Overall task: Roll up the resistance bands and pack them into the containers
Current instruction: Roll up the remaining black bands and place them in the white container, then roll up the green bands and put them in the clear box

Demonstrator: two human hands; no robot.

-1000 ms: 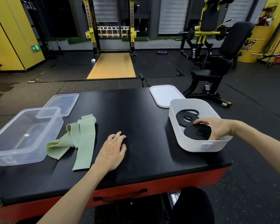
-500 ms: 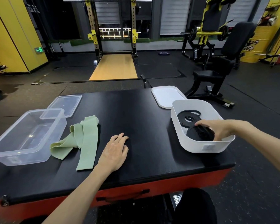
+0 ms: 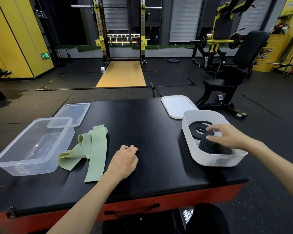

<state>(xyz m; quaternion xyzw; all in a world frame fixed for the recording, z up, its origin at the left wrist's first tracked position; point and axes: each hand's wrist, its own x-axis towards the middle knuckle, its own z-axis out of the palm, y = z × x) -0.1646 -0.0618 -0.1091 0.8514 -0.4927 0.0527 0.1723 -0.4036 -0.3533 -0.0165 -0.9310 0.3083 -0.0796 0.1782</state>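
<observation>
On my feed the worktop (image 3: 142,132) carries two groups, well apart. At its left edge sits the left container (image 3: 12,159), and its lid (image 3: 71,112) lies flat just behind it, at the container's far right corner. Just right of that container the loose band (image 3: 93,154) sprawls on the worktop, running near to far. The left hand (image 3: 125,159) rests on the worktop just right of the band. At the right edge sits the right container (image 3: 215,160), with its lid (image 3: 178,107) flat against its far left side. Inside it I see the far roll (image 3: 195,127) and, just before it, the near roll (image 3: 208,147). The right hand (image 3: 227,135) reaches in over both from the right.
</observation>
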